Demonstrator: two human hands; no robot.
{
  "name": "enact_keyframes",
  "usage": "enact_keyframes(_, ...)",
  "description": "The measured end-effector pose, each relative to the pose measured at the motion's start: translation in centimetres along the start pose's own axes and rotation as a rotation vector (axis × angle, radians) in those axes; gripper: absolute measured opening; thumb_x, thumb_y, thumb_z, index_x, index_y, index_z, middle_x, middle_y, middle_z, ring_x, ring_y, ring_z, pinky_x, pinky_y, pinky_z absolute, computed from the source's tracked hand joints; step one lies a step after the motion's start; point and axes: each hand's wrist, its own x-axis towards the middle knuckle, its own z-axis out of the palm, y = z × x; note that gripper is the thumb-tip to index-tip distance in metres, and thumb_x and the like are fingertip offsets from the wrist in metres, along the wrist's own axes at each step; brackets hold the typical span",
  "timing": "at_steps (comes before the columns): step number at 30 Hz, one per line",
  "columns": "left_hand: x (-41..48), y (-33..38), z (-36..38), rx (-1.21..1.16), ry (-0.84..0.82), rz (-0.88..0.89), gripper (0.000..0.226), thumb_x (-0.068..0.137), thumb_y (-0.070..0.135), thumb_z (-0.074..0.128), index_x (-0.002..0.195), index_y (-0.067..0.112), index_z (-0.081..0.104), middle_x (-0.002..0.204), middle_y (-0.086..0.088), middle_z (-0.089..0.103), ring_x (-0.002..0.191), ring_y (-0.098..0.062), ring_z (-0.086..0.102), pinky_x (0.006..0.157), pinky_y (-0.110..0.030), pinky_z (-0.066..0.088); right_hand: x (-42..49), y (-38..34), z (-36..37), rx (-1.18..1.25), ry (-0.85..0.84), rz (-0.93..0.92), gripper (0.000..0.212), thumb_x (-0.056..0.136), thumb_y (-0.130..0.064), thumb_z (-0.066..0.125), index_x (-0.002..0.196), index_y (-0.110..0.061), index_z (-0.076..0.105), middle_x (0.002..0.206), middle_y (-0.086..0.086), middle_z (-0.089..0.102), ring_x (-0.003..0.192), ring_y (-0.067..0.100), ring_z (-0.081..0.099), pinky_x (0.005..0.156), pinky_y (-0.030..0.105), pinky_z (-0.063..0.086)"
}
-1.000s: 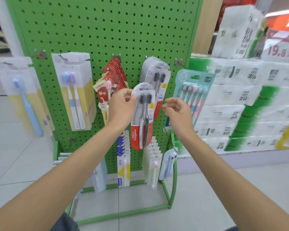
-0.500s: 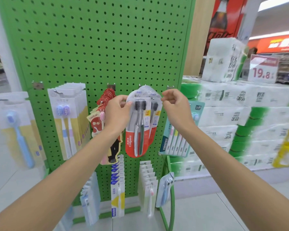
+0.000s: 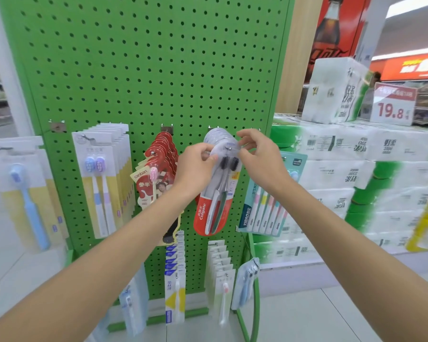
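Observation:
A red and clear Colgate toothbrush pack point(image 3: 214, 206) hangs in front of the green pegboard point(image 3: 146, 70), its top at a metal hook point(image 3: 229, 147) with more such packs behind it. My left hand point(image 3: 195, 169) pinches the pack's upper left edge. My right hand point(image 3: 258, 154) pinches the pack's top right corner beside the hook's tip. Both hands sit at the middle of the board.
Other toothbrush packs hang around: red canban packs point(image 3: 158, 166), white and yellow packs point(image 3: 101, 181), a teal multi-pack point(image 3: 269, 208), lower rows point(image 3: 218, 267). Stacked tissue packs point(image 3: 356, 181) and a 19.8 price sign point(image 3: 393, 104) stand to the right.
Both hands have risen with the Colgate pack from below the hook up to the hook's tip. The right hand, free a second ago, now pinches the pack's top.

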Motion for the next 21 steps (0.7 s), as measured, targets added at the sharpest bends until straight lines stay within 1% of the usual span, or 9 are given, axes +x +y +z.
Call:
enact_keyframes(2,-0.1,-0.1,0.3,0.018,-0.022,0.025,0.015,0.098,0.021,0.059,0.105,0.021,0.072,0.103,0.005,0.072,0.095,-0.011,0.064,0.084,-0.033,0.052,0.2,0.2,0.0,-0.071,-0.004,-0.042,0.042,0.094,-0.007,0.048,0.134,-0.013,0.055,0.118,0.001,0.061,0.108,0.013,0.053,0.098,0.030,0.044)
enact_keyframes(4,-0.2,-0.2,0.3,0.039,-0.053,0.052,0.016,0.098,0.023,0.058,0.098,0.020,0.074,0.095,0.006,0.073,0.088,-0.011,0.067,0.082,-0.036,0.055,0.4,0.6,0.1,-0.154,-0.025,-0.100,0.041,0.096,-0.009,0.048,0.136,-0.013,0.054,0.127,0.003,0.060,0.119,0.017,0.051,0.106,0.034,0.040)
enact_keyframes(6,-0.2,-0.1,0.0,0.065,-0.082,0.063,0.018,0.098,0.024,0.058,0.093,0.019,0.074,0.090,0.007,0.074,0.084,-0.014,0.069,0.079,-0.039,0.057,0.8,1.0,0.2,-0.224,-0.055,-0.146,0.038,0.098,-0.011,0.047,0.135,-0.014,0.056,0.131,0.003,0.059,0.124,0.018,0.048,0.108,0.031,0.037)
enact_keyframes(7,-0.2,-0.1,-0.2,0.071,-0.085,0.054,0.017,0.097,0.023,0.058,0.094,0.020,0.074,0.093,0.007,0.074,0.086,-0.014,0.068,0.079,-0.036,0.057,1.0,1.3,0.3,-0.255,-0.066,-0.163,0.036,0.099,-0.011,0.046,0.134,-0.015,0.057,0.131,0.003,0.059,0.124,0.019,0.048,0.106,0.027,0.034)
enact_keyframes(9,0.4,0.0,-0.7,0.086,-0.034,0.027,0.018,0.096,0.017,0.056,0.104,0.022,0.071,0.104,0.007,0.070,0.090,-0.013,0.066,0.073,-0.023,0.051,1.4,1.7,0.3,-0.306,-0.075,-0.187,0.033,0.100,-0.012,0.047,0.131,-0.015,0.059,0.130,0.002,0.060,0.125,0.019,0.047,0.102,0.023,0.030)
enact_keyframes(10,0.9,0.0,-1.1,0.094,0.009,0.020,0.020,0.096,0.014,0.055,0.108,0.022,0.069,0.106,0.007,0.067,0.087,-0.015,0.066,0.067,-0.019,0.048,1.5,1.8,0.3,-0.324,-0.077,-0.194,0.032,0.100,-0.012,0.048,0.131,-0.016,0.059,0.130,0.001,0.060,0.124,0.018,0.047,0.102,0.022,0.030)
enact_keyframes(12,2.1,-0.1,-1.7,0.104,0.027,0.019,0.017,0.097,0.013,0.056,0.107,0.021,0.067,0.101,0.006,0.064,0.079,-0.018,0.065,0.060,-0.021,0.048,1.7,1.8,0.3,-0.352,-0.081,-0.205,0.032,0.100,-0.014,0.050,0.130,-0.017,0.059,0.129,-0.001,0.061,0.124,0.017,0.048,0.105,0.026,0.032)
enact_keyframes(16,3.7,-0.1,-2.0,0.127,-0.114,0.042,0.003,0.092,0.018,0.067,0.094,0.018,0.070,0.090,0.003,0.069,0.077,-0.013,0.062,0.073,-0.032,0.054,1.8,1.5,0.2,-0.368,-0.093,-0.211,0.030,0.098,-0.013,0.054,0.127,-0.016,0.060,0.122,-0.002,0.063,0.115,0.015,0.053,0.102,0.033,0.042)
enact_keyframes(21,4.7,0.2,-1.9,0.156,-0.133,0.088,0.004,0.088,0.018,0.072,0.091,0.016,0.070,0.086,0.003,0.068,0.076,-0.009,0.062,0.071,-0.025,0.051,2.0,1.4,0.1,-0.346,-0.102,-0.190,0.027,0.097,-0.010,0.054,0.122,-0.014,0.062,0.114,0.001,0.066,0.102,0.015,0.057,0.094,0.035,0.048)
